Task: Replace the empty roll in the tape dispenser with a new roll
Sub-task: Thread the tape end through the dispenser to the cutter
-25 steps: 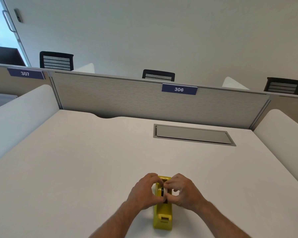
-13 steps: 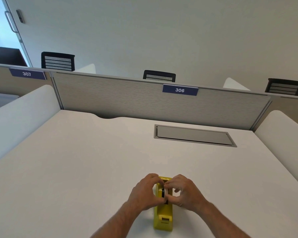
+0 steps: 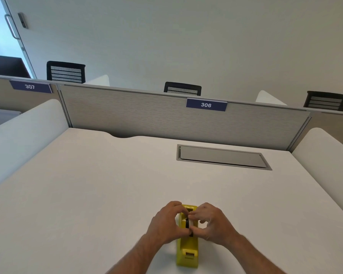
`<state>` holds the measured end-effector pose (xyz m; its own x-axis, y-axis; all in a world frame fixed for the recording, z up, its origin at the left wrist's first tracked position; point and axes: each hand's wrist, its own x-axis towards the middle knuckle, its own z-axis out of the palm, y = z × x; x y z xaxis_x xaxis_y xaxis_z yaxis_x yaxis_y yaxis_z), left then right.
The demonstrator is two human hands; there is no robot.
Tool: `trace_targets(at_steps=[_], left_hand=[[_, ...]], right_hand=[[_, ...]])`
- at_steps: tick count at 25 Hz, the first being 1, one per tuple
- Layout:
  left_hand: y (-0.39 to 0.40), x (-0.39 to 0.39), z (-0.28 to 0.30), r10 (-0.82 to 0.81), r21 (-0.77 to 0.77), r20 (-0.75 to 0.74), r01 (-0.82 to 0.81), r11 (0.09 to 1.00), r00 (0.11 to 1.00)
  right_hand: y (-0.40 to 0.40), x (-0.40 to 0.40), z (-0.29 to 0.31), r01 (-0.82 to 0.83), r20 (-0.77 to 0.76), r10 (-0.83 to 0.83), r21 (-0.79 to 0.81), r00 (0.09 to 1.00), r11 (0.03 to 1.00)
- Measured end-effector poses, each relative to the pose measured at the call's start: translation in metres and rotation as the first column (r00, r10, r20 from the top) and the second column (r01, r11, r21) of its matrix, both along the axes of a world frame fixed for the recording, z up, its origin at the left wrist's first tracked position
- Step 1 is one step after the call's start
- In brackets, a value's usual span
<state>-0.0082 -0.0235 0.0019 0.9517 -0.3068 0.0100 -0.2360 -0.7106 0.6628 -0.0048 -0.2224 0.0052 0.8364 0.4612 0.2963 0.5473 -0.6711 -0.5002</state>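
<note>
Both hands, left hand (image 3: 165,222) and right hand (image 3: 213,223), are closed with pinching fingertips on the black roll core (image 3: 187,223) seated in the yellow plastic tape dispenser (image 3: 187,252), which is stood on the white desk (image 3: 87,184) near its front edge.

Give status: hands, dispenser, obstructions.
Left hand and right hand both pinching the black spool seated in the yellow tape dispenser. Dispenser upright on the white desk. New roll not in view.
</note>
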Motion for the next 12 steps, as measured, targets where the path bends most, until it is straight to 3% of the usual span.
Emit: trace_targets(at_steps=[12], left_hand=[[0.0, 0.0015, -0.0009, -0.007, 0.001, 0.001, 0.007, 1.0, 1.0]], right_hand=[[-0.0006, -0.0019, 0.0023, 0.005, -0.001, -0.005, 0.009, 1.0, 1.0]])
